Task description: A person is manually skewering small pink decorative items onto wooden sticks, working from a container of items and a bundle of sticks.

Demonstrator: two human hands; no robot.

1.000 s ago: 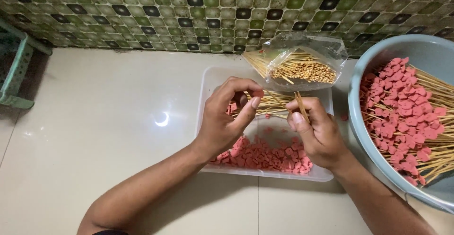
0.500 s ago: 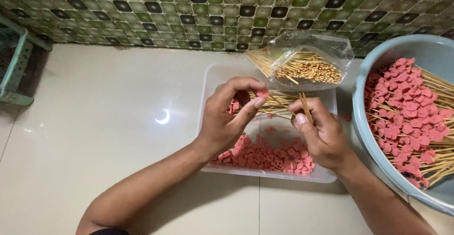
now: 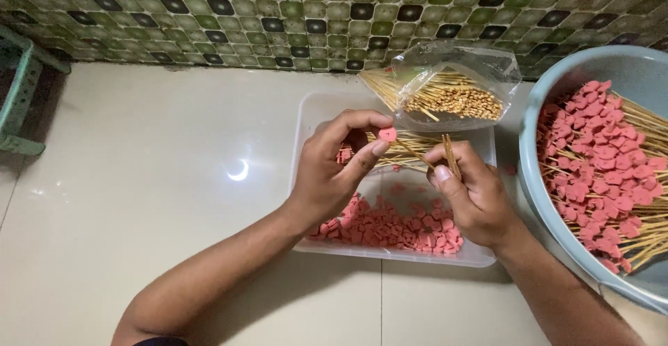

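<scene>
Left hand (image 3: 332, 172) pinching pink sausage slice (image 3: 387, 134) between thumb and fingertips, above clear plastic tray (image 3: 306, 120). Bamboo skewer (image 3: 416, 154) pointing at slice, clenched in right hand (image 3: 472, 194) with spare sticks. Loose slices below grip; skewer bag beyond; blue basin of finished skewers (image 3: 619, 64) right.

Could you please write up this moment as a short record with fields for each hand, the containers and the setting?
left hand: pinches a pink piece between fingertips
right hand: holds thin wooden skewers, one tip at the piece
clear tray: loose pink pieces, some skewers
plastic bag: unused skewers, on the tray's far edge
blue basin: finished skewers with pink pieces
setting: pale tiled floor, green mosaic wall
</scene>
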